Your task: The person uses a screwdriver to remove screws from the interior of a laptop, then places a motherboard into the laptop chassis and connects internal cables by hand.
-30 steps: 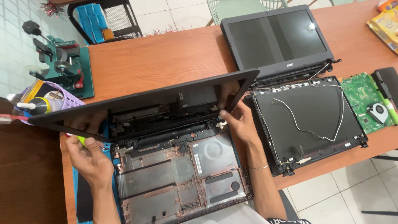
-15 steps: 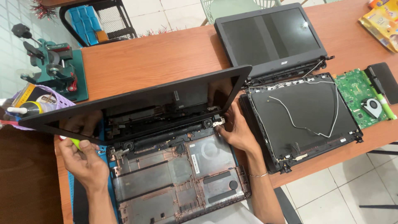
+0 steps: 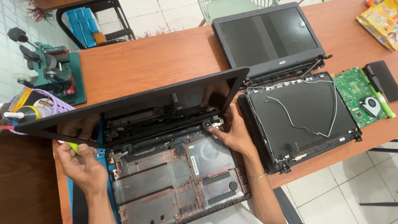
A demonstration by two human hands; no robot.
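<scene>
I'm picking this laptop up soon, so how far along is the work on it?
Done: the laptop base lies stripped to a bare shell, and a green circuit board lies out on the table. In hand: the left hand and right hand grip the screen panel at its hinges. Left: the panel isn't free of the base.

Bench [image 3: 157, 62]: reddish-brown wood grain. Screen panel [image 3: 137, 105]: glossy black. Laptop base [image 3: 174, 182], just below the panel: dark grey, coppery traces. Circuit board [image 3: 350, 93], far right of the panel: green. Vise [image 3: 49, 70], upper left: teal. Screwdriver handle [image 3: 72, 146]: yellow-green, red tip.
</scene>
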